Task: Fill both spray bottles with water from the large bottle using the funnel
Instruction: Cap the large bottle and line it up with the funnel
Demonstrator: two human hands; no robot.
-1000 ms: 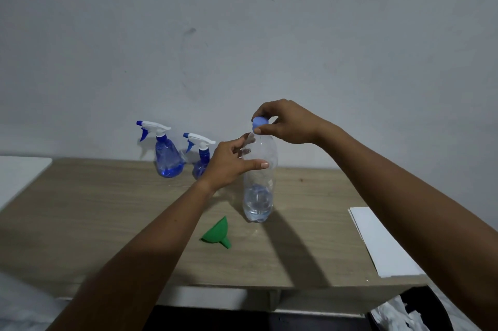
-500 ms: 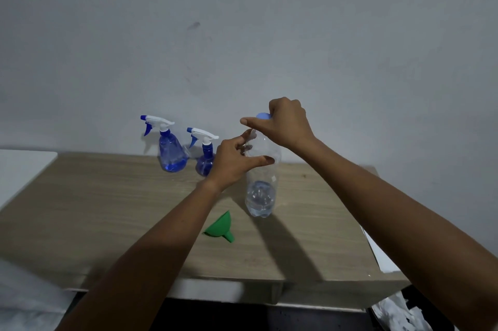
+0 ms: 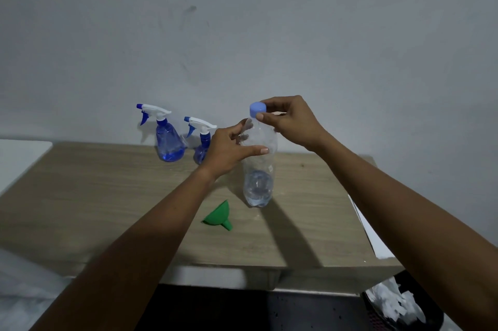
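Note:
A clear large bottle stands upright mid-table with a little water at its bottom. My left hand wraps its upper body. My right hand pinches its blue cap, which sits on the neck. Two blue spray bottles with white trigger heads stand by the wall: the larger one on the left, and the smaller one partly hidden behind my left hand. A green funnel lies on its side in front of the large bottle.
The wooden table backs onto a grey wall. A white sheet lies at its right edge. A white surface adjoins on the left. A dark bin with white crumpled paper sits on the floor, lower right.
My right hand's fingers have turned around the cap, so the blue cap now shows fully. My left hand kept its hold on the bottle. The camera view shifted slightly.

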